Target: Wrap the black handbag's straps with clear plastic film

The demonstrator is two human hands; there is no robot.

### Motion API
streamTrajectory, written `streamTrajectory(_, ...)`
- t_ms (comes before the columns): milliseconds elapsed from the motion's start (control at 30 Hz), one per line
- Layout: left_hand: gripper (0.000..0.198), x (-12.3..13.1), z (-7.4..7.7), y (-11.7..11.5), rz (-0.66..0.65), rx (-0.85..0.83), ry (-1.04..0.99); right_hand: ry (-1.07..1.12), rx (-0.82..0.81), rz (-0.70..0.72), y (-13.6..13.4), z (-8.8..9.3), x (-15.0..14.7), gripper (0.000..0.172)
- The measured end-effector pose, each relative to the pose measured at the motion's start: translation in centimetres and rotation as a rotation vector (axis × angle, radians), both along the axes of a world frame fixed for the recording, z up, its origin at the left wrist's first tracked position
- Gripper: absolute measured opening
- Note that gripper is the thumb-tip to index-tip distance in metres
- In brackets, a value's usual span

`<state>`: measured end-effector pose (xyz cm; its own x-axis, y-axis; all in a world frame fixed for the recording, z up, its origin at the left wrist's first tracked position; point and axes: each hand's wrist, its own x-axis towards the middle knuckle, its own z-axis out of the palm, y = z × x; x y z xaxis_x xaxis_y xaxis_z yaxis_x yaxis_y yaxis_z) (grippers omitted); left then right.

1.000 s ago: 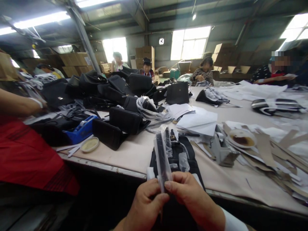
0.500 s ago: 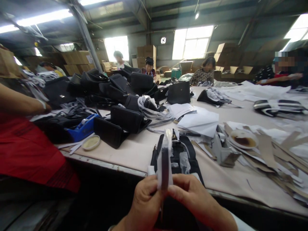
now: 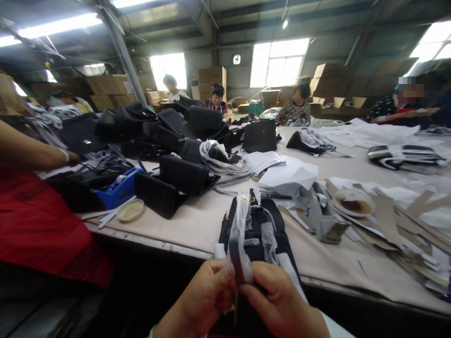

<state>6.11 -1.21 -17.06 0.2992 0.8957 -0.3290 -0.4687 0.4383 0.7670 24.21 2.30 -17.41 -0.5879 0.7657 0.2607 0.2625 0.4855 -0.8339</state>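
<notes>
A black bag (image 3: 276, 212) lies at the table's front edge, close to me. One of its dark straps (image 3: 234, 246), wrapped in clear plastic film, rises toward me from the bag. My left hand (image 3: 213, 286) pinches this strap from the left, thumb on top. From the right, my right hand (image 3: 269, 288) grips the same strap, with its fingers curled and partly hidden. Another film-wrapped piece (image 3: 269, 241) lies on the bag's right side. White wrapping (image 3: 289, 270) shows beside my right hand.
Black bags (image 3: 183, 174) are heaped on the left, near a blue tape dispenser (image 3: 118, 188) and a round dish (image 3: 130, 210). A grey tape dispenser (image 3: 327, 218) and cardboard strips (image 3: 389, 218) lie right. A co-worker's arm (image 3: 31, 145) reaches in at left; other people sit across the table.
The wrapped strap has gone from nearly edge-on to slightly turned and bent, showing more of its side. Both hands still hold it, having shifted slightly. The camera view has moved a little.
</notes>
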Motion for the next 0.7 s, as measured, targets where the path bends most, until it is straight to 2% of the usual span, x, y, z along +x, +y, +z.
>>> streamTrajectory(100,0.055,0.5,0.0,0.5,0.066,-0.085,0.008,-0.121,0.509,0.034,0.0,-1.4,-0.2,0.022)
streamTrajectory(167,0.053,0.9,0.3,0.7,0.077,-0.061,0.117,-0.194,0.689,0.034,0.0,-2.0,-0.3,0.021)
streamTrajectory(233,0.052,0.9,0.8,0.7,0.079,0.011,0.25,-0.247,0.711,0.093,0.2,-1.9,0.0,0.019)
streamTrajectory(300,0.05,0.4,1.4,0.6,0.079,0.078,0.348,-0.278,0.611,0.169,0.7,-0.9,0.8,0.018)
streamTrajectory(367,0.049,-0.2,1.8,0.4,0.08,0.096,0.368,-0.24,0.57,0.142,1.5,0.6,1.7,0.022)
streamTrajectory(467,0.052,-1.0,1.8,0.0,0.054,0.074,0.341,-0.221,0.78,-0.049,3.0,3.1,2.3,0.04)
streamTrajectory(500,0.053,-1.0,1.9,-0.2,0.029,0.073,0.34,-0.248,0.861,-0.057,3.5,3.8,2.1,0.044)
streamTrajectory(567,0.055,-0.9,2.2,-0.7,-0.042,0.091,0.342,-0.312,0.929,0.051,4.8,4.9,1.1,0.041)
streamTrajectory(633,0.058,-0.9,3.2,-1.5,-0.08,0.13,0.303,-0.312,0.887,0.2,6.5,5.6,-0.1,0.032)
streamTrajectory(700,0.058,-1.2,4.9,-2.2,-0.021,0.169,0.238,-0.27,0.792,0.266,8.8,5.9,-1.0,0.028)
